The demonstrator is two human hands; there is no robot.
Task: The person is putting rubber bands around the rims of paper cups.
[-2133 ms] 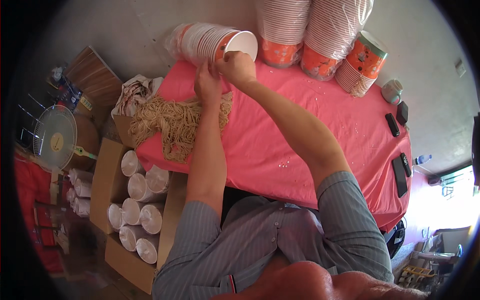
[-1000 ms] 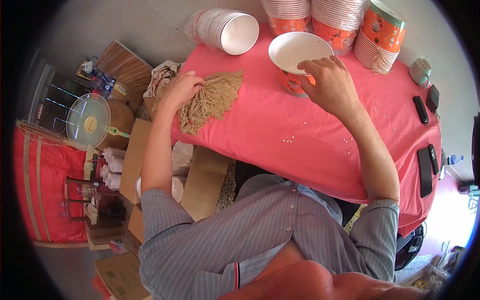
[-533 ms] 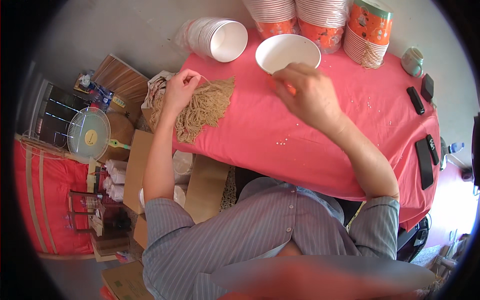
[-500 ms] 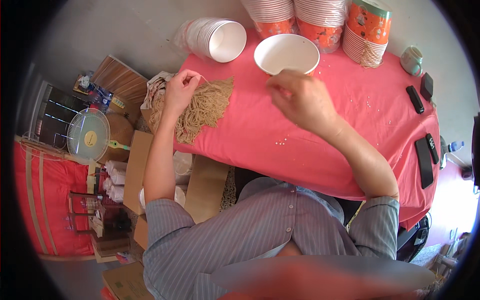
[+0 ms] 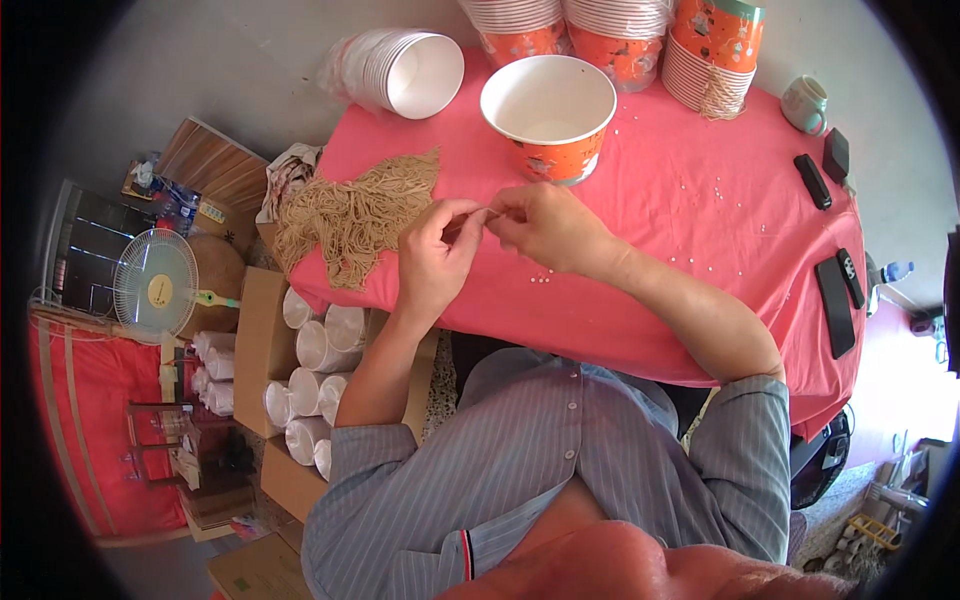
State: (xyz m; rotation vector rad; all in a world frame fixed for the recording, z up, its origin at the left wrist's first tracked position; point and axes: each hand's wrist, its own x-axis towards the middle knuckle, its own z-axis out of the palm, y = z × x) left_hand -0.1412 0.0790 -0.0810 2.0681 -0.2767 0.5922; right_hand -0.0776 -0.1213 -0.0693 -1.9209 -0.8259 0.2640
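My left hand (image 5: 437, 252) and my right hand (image 5: 553, 228) meet over the near middle of the table, fingertips pinched together. A thin tan string shows faintly at the left fingertips; whatever the right fingers pinch is too small to make out. Beside my left hand lies a loose, tangled pile of tan strings (image 5: 355, 215). Just beyond my right hand, an orange printed paper bucket (image 5: 562, 158) stands upright with its white inside showing. A few tiny white beads (image 5: 540, 280) lie on the cloth below my hands.
A red cloth (image 5: 660, 290) covers the table. Stacked white buckets (image 5: 425, 75) lie at the back left; orange stacks (image 5: 615, 50) stand behind. On the right are a mug (image 5: 804, 105) and a dark phone (image 5: 834, 308). A cardboard box (image 5: 262, 340) of clear cups sits left, near a fan (image 5: 157, 287).
My left hand has come away from the string pile toward the right and nearer me. My right hand has drawn back from the upright bucket and joined it. The view has shifted slightly.
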